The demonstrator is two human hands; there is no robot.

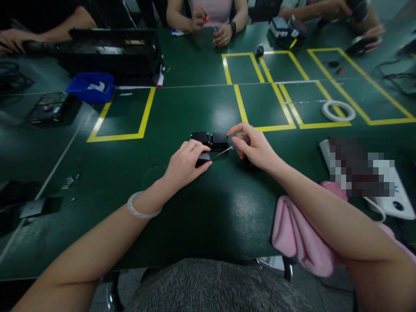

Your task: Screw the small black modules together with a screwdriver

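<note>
My left hand (187,162) is closed over a small black block-like part (203,160) on the green table, its fingers and thumb on either side. In my right hand (251,145) is a screwdriver (232,147), gripped between thumb and fingers. Its thin shaft slants down to the left, with the tip at or very near the part under my left hand. Just behind lie two similar black blocks, a left one (199,138) and a right one (220,141). A dark object under my right hand is mostly hidden.
Yellow tape outlines (269,128) mark the table (182,216). A white tape roll (338,111) lies right; a pink cloth (292,225) and white power strip (401,195) are near my right arm. A blue bin (91,86) stands left. Several co-workers' hands are across the table.
</note>
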